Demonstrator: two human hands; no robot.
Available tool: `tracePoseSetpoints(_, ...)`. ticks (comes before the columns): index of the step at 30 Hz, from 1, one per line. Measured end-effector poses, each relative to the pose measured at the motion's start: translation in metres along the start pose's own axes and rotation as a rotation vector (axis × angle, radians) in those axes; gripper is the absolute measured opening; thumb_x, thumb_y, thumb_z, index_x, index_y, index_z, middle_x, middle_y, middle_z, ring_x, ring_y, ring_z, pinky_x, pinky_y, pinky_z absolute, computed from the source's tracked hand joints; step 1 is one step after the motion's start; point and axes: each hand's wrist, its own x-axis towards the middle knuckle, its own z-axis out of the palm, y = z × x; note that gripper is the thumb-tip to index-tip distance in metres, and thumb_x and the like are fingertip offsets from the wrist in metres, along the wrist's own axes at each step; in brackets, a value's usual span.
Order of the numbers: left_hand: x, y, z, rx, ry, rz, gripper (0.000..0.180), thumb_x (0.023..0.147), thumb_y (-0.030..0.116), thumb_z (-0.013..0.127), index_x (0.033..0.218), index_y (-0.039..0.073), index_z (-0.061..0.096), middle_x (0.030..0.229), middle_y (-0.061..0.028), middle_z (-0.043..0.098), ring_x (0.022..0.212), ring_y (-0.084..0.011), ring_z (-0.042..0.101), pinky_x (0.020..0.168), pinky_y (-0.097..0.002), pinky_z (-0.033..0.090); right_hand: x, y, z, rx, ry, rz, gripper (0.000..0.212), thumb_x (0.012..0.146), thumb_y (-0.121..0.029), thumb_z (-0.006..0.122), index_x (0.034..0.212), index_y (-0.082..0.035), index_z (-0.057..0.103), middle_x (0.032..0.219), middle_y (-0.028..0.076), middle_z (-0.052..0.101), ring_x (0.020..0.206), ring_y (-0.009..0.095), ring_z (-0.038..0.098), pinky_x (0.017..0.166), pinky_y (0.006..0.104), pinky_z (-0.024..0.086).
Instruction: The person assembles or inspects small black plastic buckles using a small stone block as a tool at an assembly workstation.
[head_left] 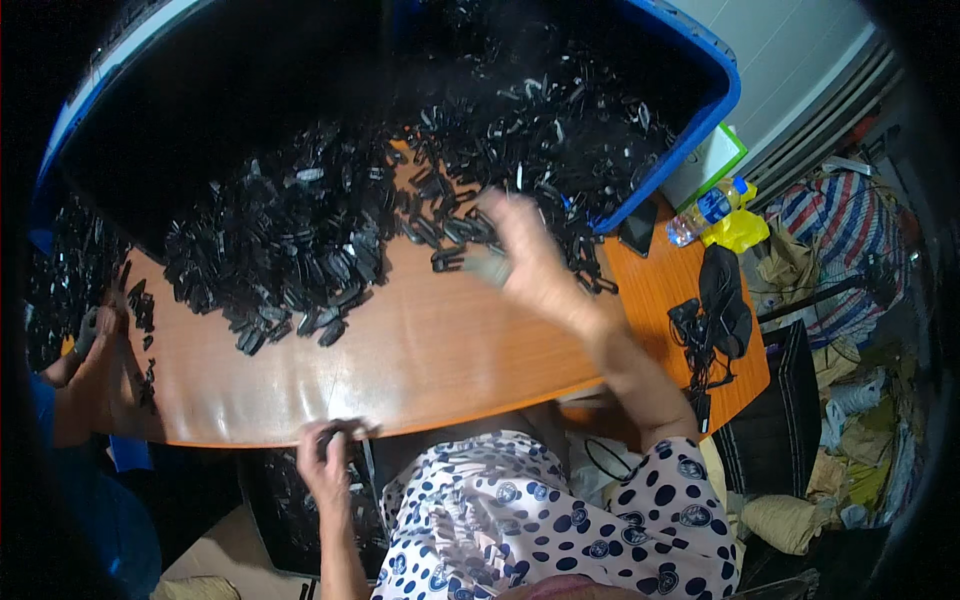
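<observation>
My left hand [325,462] is at the table's front edge, above a black bin [285,515]. Its fingers are closed on a dark plastic buckle part [345,428], which is smeared by motion. Over the right part of the table is my right hand [530,255], blurred, with a greyish covering on one finger. Beside its fingertips lies a black pronged buckle part [447,260]; whether they touch it cannot be made out. Two large heaps of black plastic buckle parts [290,235] and more loose parts [430,195] spread on the wooden table [430,330].
Large blue-rimmed containers [735,85] stand at the back. A phone [637,230], a bottle [705,215], a yellow bag [738,232] and black cables [690,335] lie at the right. At the left, another person's hand [105,330] is near more parts. A striped sack [835,255] stands at far right.
</observation>
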Motion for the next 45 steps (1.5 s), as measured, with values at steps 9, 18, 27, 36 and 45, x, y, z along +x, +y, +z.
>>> tracePoseSetpoints(9,-0.031,-0.099,-0.045,0.189,0.557,-0.265,0.025,0.095,0.022,0.056,0.095,-0.004,0.056,0.087,-0.0071,0.055,0.080,-0.0167,0.049,0.077,-0.0300,0.043,0.135,0.184,-0.134,-0.848,0.553,0.373,0.078,0.080,-0.060,0.062,0.138,-0.013,0.041,0.133,0.023,0.042,0.119,0.042,0.043,0.097,0.0525,0.037)
tracePoseSetpoints(18,-0.022,-0.215,-0.040,-0.205,0.394,-0.477,0.028,0.091,0.026,0.065,0.101,0.001,0.056,0.087,-0.0013,0.058,0.077,-0.0122,0.053,0.073,-0.0268,0.045,0.230,0.234,-0.162,-0.948,0.387,0.311,0.093,0.076,-0.077,0.050,0.146,-0.018,0.032,0.150,0.024,0.025,0.138,0.043,0.022,0.112,0.0510,0.021)
tracePoseSetpoints(27,-0.017,-0.286,-0.033,-0.248,0.365,-0.611,0.036,0.086,0.015,0.067,0.116,-0.002,0.057,0.107,-0.0082,0.062,0.092,-0.0197,0.061,0.081,-0.0334,0.049,0.243,0.217,-0.138,-0.809,0.056,0.363,0.080,0.078,-0.071,0.056,0.140,-0.023,0.043,0.147,0.023,0.033,0.134,0.039,0.034,0.106,0.0498,0.034)
tracePoseSetpoints(36,0.002,-0.294,-0.019,-0.265,0.268,-0.543,0.035,0.087,0.015,0.065,0.116,-0.002,0.058,0.107,-0.0079,0.063,0.091,-0.0197,0.061,0.081,-0.0327,0.049,0.194,0.199,-0.076,-1.025,0.212,-0.095,0.055,0.075,-0.050,0.072,0.123,-0.024,0.061,0.134,0.013,0.047,0.129,0.039,0.034,0.094,0.0550,0.035)
tracePoseSetpoints(45,0.005,-0.321,-0.028,-0.262,0.185,-0.523,0.033,0.087,0.014,0.064,0.116,-0.002,0.058,0.107,-0.0076,0.063,0.091,-0.0196,0.061,0.080,-0.0320,0.049,0.146,0.171,-0.035,-0.952,0.192,-0.129,0.047,0.079,-0.035,0.072,0.121,-0.020,0.060,0.132,0.011,0.046,0.130,0.035,0.035,0.096,0.0520,0.035)
